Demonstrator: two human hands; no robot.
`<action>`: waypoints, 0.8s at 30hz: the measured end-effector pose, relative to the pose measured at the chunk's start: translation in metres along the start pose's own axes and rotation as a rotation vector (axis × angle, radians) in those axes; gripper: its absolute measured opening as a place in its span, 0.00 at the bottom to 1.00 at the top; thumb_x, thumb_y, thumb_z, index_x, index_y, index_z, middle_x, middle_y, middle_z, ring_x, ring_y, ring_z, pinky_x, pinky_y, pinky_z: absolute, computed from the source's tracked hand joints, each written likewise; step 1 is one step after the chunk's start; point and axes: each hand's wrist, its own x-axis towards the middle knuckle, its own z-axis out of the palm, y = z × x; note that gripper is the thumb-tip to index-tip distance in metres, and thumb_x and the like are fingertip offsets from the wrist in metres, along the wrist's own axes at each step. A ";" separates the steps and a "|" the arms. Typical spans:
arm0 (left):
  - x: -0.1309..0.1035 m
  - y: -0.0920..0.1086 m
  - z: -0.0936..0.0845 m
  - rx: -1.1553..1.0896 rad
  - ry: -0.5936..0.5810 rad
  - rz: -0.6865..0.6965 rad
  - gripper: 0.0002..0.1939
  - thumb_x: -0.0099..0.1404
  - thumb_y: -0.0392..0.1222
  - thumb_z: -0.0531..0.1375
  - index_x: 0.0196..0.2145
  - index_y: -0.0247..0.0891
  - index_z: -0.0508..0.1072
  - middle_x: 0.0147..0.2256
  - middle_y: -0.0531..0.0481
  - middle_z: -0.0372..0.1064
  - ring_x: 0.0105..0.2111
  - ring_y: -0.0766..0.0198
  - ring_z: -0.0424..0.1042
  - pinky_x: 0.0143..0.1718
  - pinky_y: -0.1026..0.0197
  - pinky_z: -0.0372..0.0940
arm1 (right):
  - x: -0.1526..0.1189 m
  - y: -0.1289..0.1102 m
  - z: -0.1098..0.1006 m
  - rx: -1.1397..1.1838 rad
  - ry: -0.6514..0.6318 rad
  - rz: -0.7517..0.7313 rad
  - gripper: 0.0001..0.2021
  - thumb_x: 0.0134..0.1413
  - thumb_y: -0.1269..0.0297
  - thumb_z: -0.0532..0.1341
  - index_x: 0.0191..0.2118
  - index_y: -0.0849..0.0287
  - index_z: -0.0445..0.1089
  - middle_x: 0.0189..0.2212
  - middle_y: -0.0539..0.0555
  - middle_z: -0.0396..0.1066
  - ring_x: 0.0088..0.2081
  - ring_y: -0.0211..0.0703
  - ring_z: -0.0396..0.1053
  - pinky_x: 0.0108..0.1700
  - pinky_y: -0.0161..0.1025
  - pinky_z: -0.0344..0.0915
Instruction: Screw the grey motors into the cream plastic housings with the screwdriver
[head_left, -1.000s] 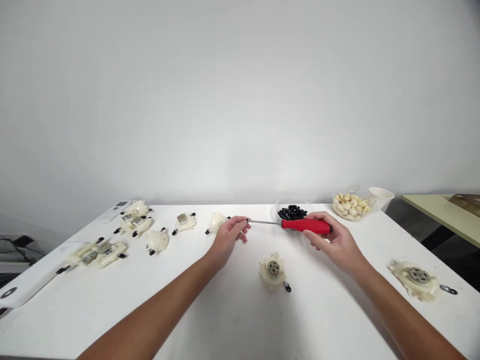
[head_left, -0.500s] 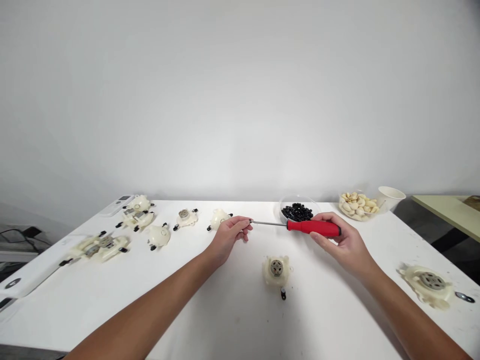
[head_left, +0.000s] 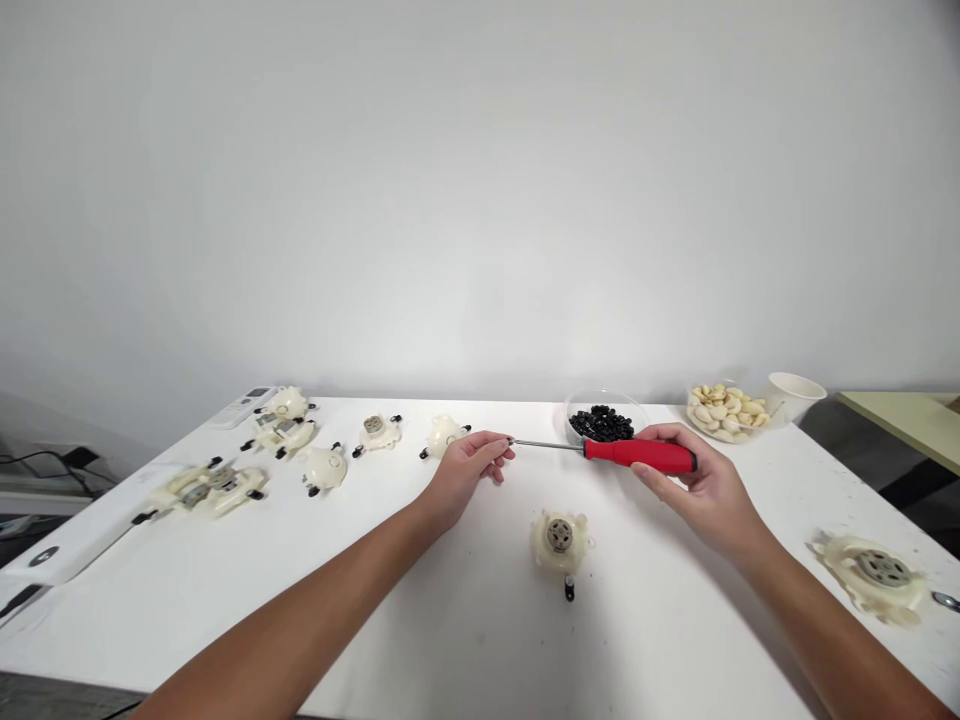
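My right hand (head_left: 701, 490) is wrapped around the red handle of a screwdriver (head_left: 645, 455), its metal shaft pointing left. At the tip, the thumb and forefinger of my left hand (head_left: 474, 465) pinch something too small to make out. Below the shaft, a cream plastic housing (head_left: 576, 553) with a round grey motor (head_left: 559, 535) lies on the white table (head_left: 465, 640). One black fitting (head_left: 569, 588) sits at its near edge. Just behind the screwdriver is a clear bowl (head_left: 637, 405) of small black parts (head_left: 600, 424).
Several similar cream housings (head_left: 324, 467) with black fittings lie on the left. Another housing (head_left: 874, 575) is at the right, beside a small shiny dark part (head_left: 946, 601). A clear container of cream-coloured pieces (head_left: 726, 410) and a white cup (head_left: 796, 395) stand at the back right.
The whole view has shifted slightly, so things appear a little further right. Both hands keep the same hold at the screwdriver's handle and tip.
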 end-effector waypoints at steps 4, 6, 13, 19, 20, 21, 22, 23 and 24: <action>0.001 -0.001 -0.001 0.003 0.019 0.000 0.15 0.64 0.49 0.69 0.40 0.33 0.82 0.34 0.45 0.75 0.29 0.65 0.69 0.31 0.61 0.68 | 0.001 0.000 -0.001 -0.004 0.007 -0.012 0.17 0.57 0.51 0.69 0.46 0.53 0.71 0.38 0.55 0.74 0.33 0.46 0.70 0.29 0.38 0.65; 0.001 -0.002 -0.001 0.008 0.016 0.004 0.15 0.64 0.49 0.69 0.40 0.33 0.82 0.34 0.45 0.75 0.29 0.65 0.69 0.30 0.61 0.67 | 0.001 0.001 -0.001 -0.004 0.003 -0.015 0.16 0.57 0.52 0.69 0.46 0.53 0.71 0.38 0.55 0.74 0.33 0.46 0.70 0.30 0.38 0.65; 0.001 -0.004 -0.001 0.025 -0.002 0.021 0.15 0.64 0.49 0.69 0.40 0.33 0.82 0.35 0.44 0.76 0.30 0.65 0.68 0.30 0.61 0.68 | 0.001 0.005 -0.001 0.013 -0.020 -0.027 0.17 0.58 0.51 0.68 0.48 0.54 0.71 0.39 0.56 0.73 0.33 0.45 0.68 0.26 0.36 0.64; 0.001 -0.002 -0.001 0.018 -0.013 0.019 0.15 0.64 0.49 0.68 0.41 0.33 0.81 0.35 0.43 0.76 0.31 0.64 0.69 0.31 0.61 0.68 | 0.001 0.004 0.000 -0.012 -0.021 -0.042 0.15 0.58 0.51 0.68 0.47 0.52 0.71 0.39 0.55 0.72 0.34 0.46 0.68 0.27 0.36 0.64; 0.001 -0.002 -0.001 0.018 -0.011 0.017 0.15 0.64 0.49 0.69 0.41 0.33 0.81 0.35 0.44 0.76 0.30 0.64 0.69 0.30 0.61 0.68 | 0.001 0.004 -0.001 -0.006 -0.027 -0.040 0.16 0.58 0.51 0.68 0.47 0.52 0.70 0.39 0.54 0.71 0.33 0.45 0.68 0.27 0.36 0.65; 0.001 -0.003 -0.001 0.018 -0.009 0.016 0.15 0.64 0.49 0.69 0.41 0.33 0.81 0.35 0.44 0.76 0.30 0.64 0.69 0.30 0.61 0.68 | 0.001 0.004 -0.001 0.004 -0.037 -0.038 0.16 0.58 0.51 0.69 0.47 0.51 0.70 0.38 0.53 0.71 0.32 0.44 0.68 0.28 0.37 0.65; 0.001 -0.003 -0.001 0.017 -0.006 0.016 0.15 0.64 0.49 0.69 0.40 0.33 0.81 0.35 0.44 0.76 0.30 0.64 0.69 0.30 0.61 0.67 | 0.002 0.004 -0.002 0.021 -0.051 -0.032 0.17 0.57 0.51 0.69 0.47 0.51 0.69 0.37 0.52 0.70 0.31 0.43 0.67 0.28 0.37 0.66; 0.002 -0.003 -0.002 0.017 -0.002 0.015 0.15 0.64 0.49 0.69 0.40 0.33 0.81 0.35 0.44 0.76 0.30 0.65 0.69 0.30 0.61 0.67 | 0.002 0.004 -0.003 0.042 -0.072 -0.020 0.17 0.57 0.51 0.69 0.48 0.51 0.68 0.35 0.51 0.69 0.29 0.42 0.65 0.28 0.37 0.66; 0.002 -0.003 -0.002 0.016 0.000 0.014 0.15 0.63 0.49 0.69 0.40 0.33 0.81 0.35 0.44 0.76 0.30 0.65 0.69 0.30 0.61 0.67 | 0.003 0.004 -0.004 0.065 -0.097 0.003 0.18 0.58 0.50 0.68 0.48 0.50 0.68 0.33 0.50 0.68 0.27 0.41 0.64 0.28 0.37 0.66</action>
